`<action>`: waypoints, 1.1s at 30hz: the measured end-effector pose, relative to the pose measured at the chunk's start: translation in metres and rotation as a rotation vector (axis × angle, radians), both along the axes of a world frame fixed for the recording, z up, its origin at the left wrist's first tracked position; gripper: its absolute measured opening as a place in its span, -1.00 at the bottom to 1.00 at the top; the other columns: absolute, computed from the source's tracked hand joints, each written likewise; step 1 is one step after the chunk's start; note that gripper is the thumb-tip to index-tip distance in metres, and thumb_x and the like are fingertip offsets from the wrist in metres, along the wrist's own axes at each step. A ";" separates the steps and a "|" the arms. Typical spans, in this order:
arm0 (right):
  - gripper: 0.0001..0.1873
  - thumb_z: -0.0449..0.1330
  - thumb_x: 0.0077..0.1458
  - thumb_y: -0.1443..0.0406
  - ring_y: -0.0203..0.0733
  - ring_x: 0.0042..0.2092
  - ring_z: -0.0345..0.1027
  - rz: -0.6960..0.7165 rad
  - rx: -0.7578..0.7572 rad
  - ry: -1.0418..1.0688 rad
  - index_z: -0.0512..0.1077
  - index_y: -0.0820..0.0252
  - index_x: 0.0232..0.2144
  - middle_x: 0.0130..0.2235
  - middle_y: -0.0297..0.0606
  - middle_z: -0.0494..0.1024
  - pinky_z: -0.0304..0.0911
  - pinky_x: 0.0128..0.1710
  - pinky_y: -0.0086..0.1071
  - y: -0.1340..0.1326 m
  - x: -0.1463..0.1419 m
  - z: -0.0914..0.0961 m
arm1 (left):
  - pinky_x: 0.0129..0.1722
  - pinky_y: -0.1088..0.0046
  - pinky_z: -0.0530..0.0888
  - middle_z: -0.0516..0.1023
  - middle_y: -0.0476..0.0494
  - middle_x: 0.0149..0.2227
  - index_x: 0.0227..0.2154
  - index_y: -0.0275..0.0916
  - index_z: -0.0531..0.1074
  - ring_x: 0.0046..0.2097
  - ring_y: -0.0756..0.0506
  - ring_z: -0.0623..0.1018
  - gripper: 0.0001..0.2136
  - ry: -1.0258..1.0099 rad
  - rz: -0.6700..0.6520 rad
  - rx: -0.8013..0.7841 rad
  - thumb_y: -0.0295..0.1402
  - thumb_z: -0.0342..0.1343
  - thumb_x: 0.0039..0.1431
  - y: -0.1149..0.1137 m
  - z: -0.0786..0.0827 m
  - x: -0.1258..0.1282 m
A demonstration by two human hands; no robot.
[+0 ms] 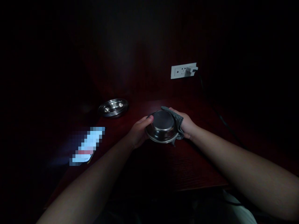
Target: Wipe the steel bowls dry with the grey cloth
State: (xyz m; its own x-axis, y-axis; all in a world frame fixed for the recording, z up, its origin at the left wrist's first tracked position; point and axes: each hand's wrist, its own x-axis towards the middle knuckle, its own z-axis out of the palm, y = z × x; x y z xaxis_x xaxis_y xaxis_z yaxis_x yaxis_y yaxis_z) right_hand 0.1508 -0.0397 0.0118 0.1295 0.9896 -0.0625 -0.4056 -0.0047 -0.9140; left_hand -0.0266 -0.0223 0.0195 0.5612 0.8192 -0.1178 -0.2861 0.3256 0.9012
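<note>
A shiny metal bowl [163, 121] is held bottom up above the dark red table. My left hand [139, 130] grips its left side, with the thumb lying on the outer wall and the other fingers hidden underneath. On the right side, my right hand [185, 124] is closed around a grey checked cloth [178, 123] pressed against the bowl's wall and rim. Part of the cloth hangs below the rim. A stack of similar metal bowls [113, 107] sits farther back on the left, right way up.
To the left lies a lit, blurred-out screen [88, 146], apparently a phone. A white wall socket [184, 71] holds a plug, whose black cable [219, 116] runs down at the right. The table's front edge [198, 188] is near me. The surroundings are very dark.
</note>
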 end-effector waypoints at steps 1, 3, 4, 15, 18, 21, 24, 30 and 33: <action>-0.71 0.21 0.08 0.07 -0.14 -0.34 0.48 0.016 -0.011 0.000 0.55 0.15 -0.45 -0.43 -0.25 0.62 0.38 -0.17 -0.20 0.000 0.000 0.000 | -0.23 0.26 0.48 0.58 -0.34 -0.18 -0.11 -0.32 0.45 -0.22 -0.21 0.59 -0.67 0.002 -0.017 -0.004 -0.21 0.16 0.13 0.001 -0.001 -0.001; -0.70 0.20 0.09 0.08 -0.15 -0.36 0.47 0.053 -0.028 -0.001 0.56 0.16 -0.44 -0.43 -0.24 0.62 0.38 -0.18 -0.21 -0.001 0.002 0.001 | -0.23 0.26 0.48 0.59 -0.31 -0.21 -0.11 -0.30 0.46 -0.23 -0.20 0.58 -0.67 0.002 -0.051 -0.009 -0.21 0.17 0.12 0.002 -0.001 -0.003; -0.70 0.20 0.09 0.08 -0.15 -0.37 0.47 0.071 -0.037 -0.001 0.57 0.17 -0.44 -0.43 -0.24 0.62 0.38 -0.19 -0.21 -0.002 0.002 0.002 | -0.23 0.26 0.47 0.59 -0.29 -0.23 -0.11 -0.28 0.47 -0.24 -0.19 0.58 -0.67 0.001 -0.069 -0.008 -0.21 0.17 0.12 0.003 -0.001 -0.004; -0.73 0.25 0.07 0.10 -0.13 -0.37 0.48 0.202 -0.069 -0.055 0.60 0.18 -0.36 -0.39 -0.18 0.64 0.39 -0.23 -0.19 -0.007 0.004 0.005 | -0.20 0.32 0.40 0.58 -0.28 -0.22 -0.18 -0.29 0.50 -0.22 -0.17 0.55 -0.68 0.032 -0.147 -0.011 -0.26 0.24 -0.01 0.003 -0.001 -0.008; -0.71 0.27 0.05 0.09 -0.12 -0.39 0.47 0.170 -0.041 -0.092 0.59 0.19 -0.39 -0.42 -0.17 0.62 0.38 -0.26 -0.19 -0.008 0.003 0.006 | -0.21 0.35 0.40 0.58 -0.25 -0.26 -0.21 -0.31 0.51 -0.25 -0.14 0.55 -0.71 0.009 -0.100 0.002 -0.28 0.22 -0.01 0.003 -0.003 -0.003; -0.71 0.31 0.00 0.07 -0.17 -0.42 0.44 0.089 0.025 -0.091 0.57 0.20 -0.43 -0.45 -0.21 0.61 0.37 -0.32 -0.25 -0.006 0.003 0.006 | -0.14 0.38 0.41 0.59 -0.23 -0.21 -0.18 -0.32 0.50 -0.18 -0.14 0.55 -0.72 -0.073 0.001 0.041 -0.27 0.17 0.06 0.005 -0.005 0.003; -0.66 0.35 -0.07 0.04 -0.20 -0.43 0.43 -0.045 0.083 -0.046 0.56 0.22 -0.45 -0.46 -0.25 0.60 0.35 -0.34 -0.30 -0.001 0.005 0.006 | -0.19 0.37 0.45 0.58 -0.23 -0.26 -0.19 -0.34 0.49 -0.25 -0.12 0.56 -0.70 -0.143 0.016 0.014 -0.20 0.04 0.19 0.011 -0.005 0.005; -0.60 0.35 -0.11 -0.03 -0.18 -0.37 0.44 -0.294 0.183 0.033 0.54 0.20 -0.44 -0.46 -0.29 0.60 0.35 -0.29 -0.30 0.008 0.005 0.000 | -0.34 0.37 0.51 0.54 -0.15 -0.33 -0.19 -0.27 0.40 -0.36 -0.07 0.55 -0.73 -0.103 0.016 0.024 -0.17 0.06 0.19 0.008 -0.007 0.002; -0.58 0.33 -0.10 -0.05 -0.13 -0.33 0.47 -0.276 0.172 0.021 0.53 0.20 -0.42 -0.45 -0.27 0.60 0.37 -0.25 -0.27 0.007 0.002 -0.003 | -0.26 0.27 0.54 0.51 -0.24 -0.06 0.00 -0.21 0.32 -0.18 -0.16 0.57 -0.59 -0.071 -0.002 0.108 -0.22 0.18 0.10 -0.001 -0.010 0.006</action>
State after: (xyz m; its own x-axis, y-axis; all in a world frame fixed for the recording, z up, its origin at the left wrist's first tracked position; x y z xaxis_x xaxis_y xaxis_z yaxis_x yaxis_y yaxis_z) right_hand 0.1524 -0.0329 0.0089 0.3944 0.9138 0.0967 -0.3888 0.2613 -0.8835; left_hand -0.0210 -0.0233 0.0091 0.5666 0.8239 0.0107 -0.3497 0.2287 0.9085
